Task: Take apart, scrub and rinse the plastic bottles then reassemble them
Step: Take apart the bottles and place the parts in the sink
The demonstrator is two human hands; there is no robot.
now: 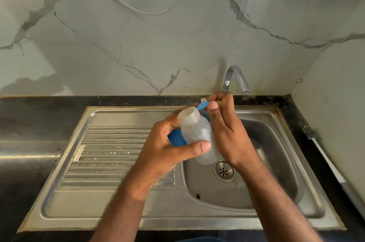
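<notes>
A translucent plastic bottle with its mouth open and uncapped is tilted above the sink basin. My left hand grips its body, thumb across the front, and also holds a blue piece behind the bottle. My right hand is just right of the bottle and pinches a blue screw ring with a pale teat near the bottle's mouth. The ring is off the bottle.
A chrome tap stands behind the basin; no water shows. The drain lies under my hands. A ribbed steel draining board stretches left. A white-handled brush lies on the dark counter along the right wall.
</notes>
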